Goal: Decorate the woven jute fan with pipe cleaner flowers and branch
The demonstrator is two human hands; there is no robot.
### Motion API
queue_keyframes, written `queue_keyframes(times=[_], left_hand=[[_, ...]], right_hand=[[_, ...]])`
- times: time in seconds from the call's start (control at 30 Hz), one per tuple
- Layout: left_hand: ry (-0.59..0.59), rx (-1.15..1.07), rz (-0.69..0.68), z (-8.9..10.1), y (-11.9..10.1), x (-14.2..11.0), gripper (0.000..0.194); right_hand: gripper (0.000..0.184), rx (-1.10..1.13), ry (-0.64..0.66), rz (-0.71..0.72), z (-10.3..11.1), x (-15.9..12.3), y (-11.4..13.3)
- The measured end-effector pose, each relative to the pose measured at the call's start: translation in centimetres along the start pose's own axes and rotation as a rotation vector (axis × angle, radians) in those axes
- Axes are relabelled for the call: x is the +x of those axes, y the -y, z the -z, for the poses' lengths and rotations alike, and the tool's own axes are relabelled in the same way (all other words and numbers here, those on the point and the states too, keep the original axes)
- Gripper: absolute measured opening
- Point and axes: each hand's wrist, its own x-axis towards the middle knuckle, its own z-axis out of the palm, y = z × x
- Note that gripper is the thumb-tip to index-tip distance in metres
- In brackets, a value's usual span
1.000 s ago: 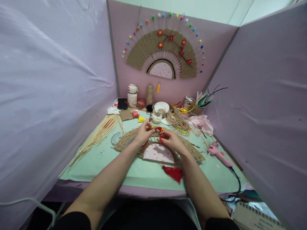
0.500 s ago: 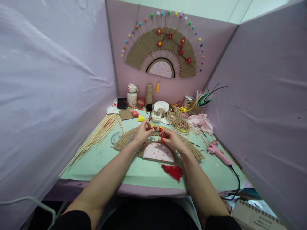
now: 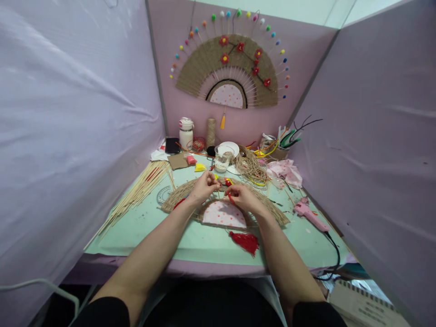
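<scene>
A half-made jute fan (image 3: 272, 210) with a pink dotted centre (image 3: 223, 214) lies flat on the green mat (image 3: 163, 236). Both my hands hover over its top middle. My left hand (image 3: 203, 187) is closed in a pinch on a small red piece (image 3: 227, 182), apparently a pipe cleaner flower. My right hand (image 3: 243, 198) is also closed, pinching a red strand (image 3: 231, 199) of the same piece. A red tassel (image 3: 245, 240) hangs from the fan's near edge.
A bundle of bamboo sticks (image 3: 143, 190) lies at the left. A pink glue gun (image 3: 309, 216) with a black cord lies at the right. Jute twine (image 3: 251, 167), a plastic cup (image 3: 223, 161), a white bottle (image 3: 185, 132) and pipe cleaners (image 3: 284, 143) crowd the back. A finished fan (image 3: 228, 68) hangs on the wall.
The red piece between my fingers has grown smaller and tighter. Both hands stayed over the fan's middle, shifting only slightly; the view tilted a little.
</scene>
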Motion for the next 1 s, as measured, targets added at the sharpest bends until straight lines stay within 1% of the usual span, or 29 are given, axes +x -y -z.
queue_keyframes(times=[0.13, 0.2, 0.27, 0.33, 0.4, 0.47, 0.5, 0.57, 0.63, 0.67, 0.7, 0.73, 0.8, 0.87, 0.93, 1.0], left_hand=[[-0.027, -0.039, 0.012, 0.3, 0.2, 0.3, 0.030], [-0.074, -0.020, 0.017, 0.8, 0.0, 0.6, 0.030], [-0.112, 0.038, 0.009, 1.4, -0.2, 0.9, 0.028], [-0.119, 0.139, -0.029, 2.0, -0.4, 1.1, 0.025], [-0.133, 0.293, -0.086, 2.3, -0.5, 1.2, 0.019], [-0.171, 0.493, -0.152, 2.5, -0.4, 1.1, 0.013], [-0.203, 0.597, -0.182, 2.5, -0.4, 1.1, 0.013], [-0.283, 0.773, -0.225, 2.5, -0.4, 0.9, 0.017], [-0.338, 0.842, -0.247, 2.1, -0.7, 0.6, 0.023], [-0.323, 0.821, -0.251, 1.9, -0.8, 0.5, 0.024], [-0.270, 0.756, -0.243, 1.5, -1.0, 0.4, 0.023], [-0.188, 0.649, -0.215, 1.1, -1.1, 0.2, 0.021], [0.002, 0.367, -0.099, 0.1, -1.1, -0.1, 0.023], [0.145, 0.094, 0.049, -0.8, -0.9, -0.4, 0.031], [0.201, -0.095, 0.149, -1.5, -0.6, -0.7, 0.035], [0.204, -0.203, 0.210, -1.8, -0.3, -0.9, 0.036]], right_hand=[[0.036, 0.096, -0.027, -0.019, -0.1, 0.1, 0.3], [0.036, 0.152, -0.106, -0.032, 0.0, 0.2, 0.4], [0.038, 0.198, -0.237, -0.045, 0.2, 0.3, 0.4], [0.042, 0.224, -0.367, -0.076, 0.6, 0.4, 0.4], [0.047, 0.224, -0.444, -0.113, 0.9, 0.4, 0.3], [0.051, 0.194, -0.476, -0.134, 1.2, 0.4, 0.1], [0.052, 0.172, -0.484, -0.137, 1.3, 0.3, 0.0], [0.053, 0.130, -0.499, -0.140, 1.6, 0.2, -0.3], [0.052, 0.085, -0.506, -0.141, 1.7, 0.2, -0.6], [0.052, 0.054, -0.504, -0.135, 1.7, 0.1, -0.7], [0.051, 0.017, -0.498, -0.126, 1.7, 0.1, -0.7], [0.051, -0.020, -0.480, -0.113, 1.6, 0.1, -0.6], [0.050, -0.071, -0.398, -0.082, 1.3, -0.1, -0.1], [0.047, -0.087, -0.286, -0.053, 0.9, -0.2, 0.6], [0.042, -0.098, -0.215, -0.022, 0.4, -0.3, 1.3], [0.039, -0.106, -0.194, 0.006, -0.1, -0.3, 1.6]])
